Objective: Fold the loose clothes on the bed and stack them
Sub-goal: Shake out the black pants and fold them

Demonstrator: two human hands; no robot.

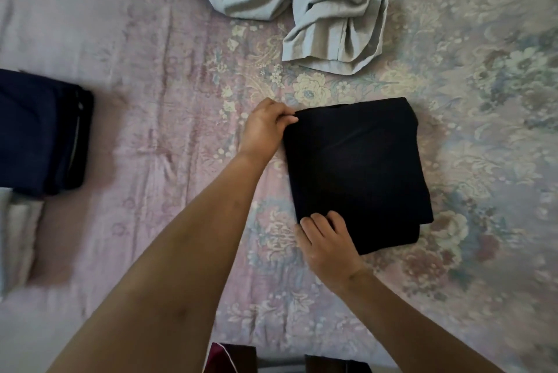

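- The black folded garment (356, 173) lies flat on the floral bedspread (483, 100), roughly at the middle of the view.
- The left hand (265, 128) is closed at the garment's far left corner, thumb and fingertips pinching the edge of the cloth.
- The right hand (326, 239) sits at the near left corner; its fingers (317, 220) are curled and close together, the tips pressed on the top layer. Whether the thumb is under the cloth, I cannot tell.
- A loose pale grey garment (302, 1) lies crumpled beyond it, apart from it.
- A dark navy folded stack (42, 134) rests at the left edge, well apart.
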